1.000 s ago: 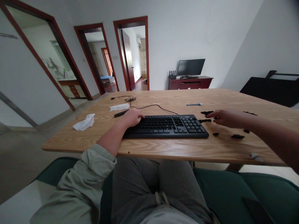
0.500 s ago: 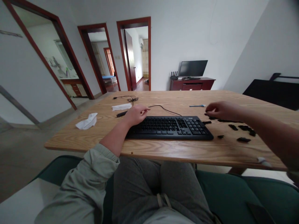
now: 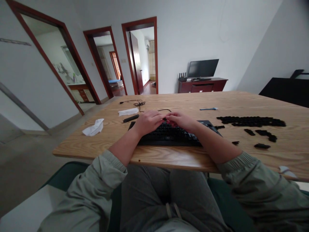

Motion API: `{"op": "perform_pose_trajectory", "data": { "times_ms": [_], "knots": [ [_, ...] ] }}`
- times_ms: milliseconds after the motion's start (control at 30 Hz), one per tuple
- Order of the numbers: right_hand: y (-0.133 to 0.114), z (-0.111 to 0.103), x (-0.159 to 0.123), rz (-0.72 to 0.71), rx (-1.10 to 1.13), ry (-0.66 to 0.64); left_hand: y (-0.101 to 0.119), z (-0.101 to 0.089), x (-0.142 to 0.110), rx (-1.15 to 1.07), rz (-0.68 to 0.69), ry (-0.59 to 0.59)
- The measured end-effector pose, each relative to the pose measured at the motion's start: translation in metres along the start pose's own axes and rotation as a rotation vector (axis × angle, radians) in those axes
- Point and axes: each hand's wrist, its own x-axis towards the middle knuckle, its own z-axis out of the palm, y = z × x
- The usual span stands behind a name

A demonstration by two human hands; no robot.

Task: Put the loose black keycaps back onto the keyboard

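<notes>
Working Position: Two-Handed, Centred

The wooden table (image 3: 173,157) carries all components. The black keyboard (image 3: 167,136) lies flat along its near side and serves as the reference for all positions below. Right of the keyboard, a long row of black pieces (image 3: 256,121), apparently keycaps, lies on the wood.

The right hand (image 3: 183,121) has left the area of this row and is now over the upper middle of the keyboard, meeting the left hand (image 3: 150,121). The row is now fully exposed. Handling is therefore concentrated at one spot on the keyboard, with both hands engaged.

Right-hand fingers: curled, tips drawn together. A small dark spot shows between the fingertips; whether it is a pinched piece or a key behind cannot be told. Left-hand fingers: close together, tips touching or nearly touching those of the right; their grip is hidden.

Left of the keyboard, well apart, lies a crumpled white tissue (image 3: 93,127). Beyond its upper left corner lies a folded white tissue (image 3: 128,111), with a dark bar (image 3: 131,118) between. Beyond its right end lies a blue-handled tool (image 3: 208,109).
</notes>
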Motion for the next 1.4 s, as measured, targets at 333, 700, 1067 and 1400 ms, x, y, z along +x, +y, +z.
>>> {"op": "perform_pose_trajectory", "data": {
  "times_ms": [333,700,1067,1400],
  "knots": [
    [0.008,0.0,0.001,0.06,0.015,-0.035,0.002,0.005,-0.001,0.043,0.014,-0.034],
    [0.007,0.012,0.002,0.033,0.032,0.045,0.006,0.002,-0.002,0.004,0.024,0.018],
    [-0.001,0.012,0.001,-0.052,-0.095,0.155,-0.001,0.006,-0.002,-0.068,-0.106,-0.008],
    [0.006,0.012,0.001,0.005,-0.103,0.223,-0.034,-0.003,-0.016,-0.368,-0.565,-0.157]
  ]
}}
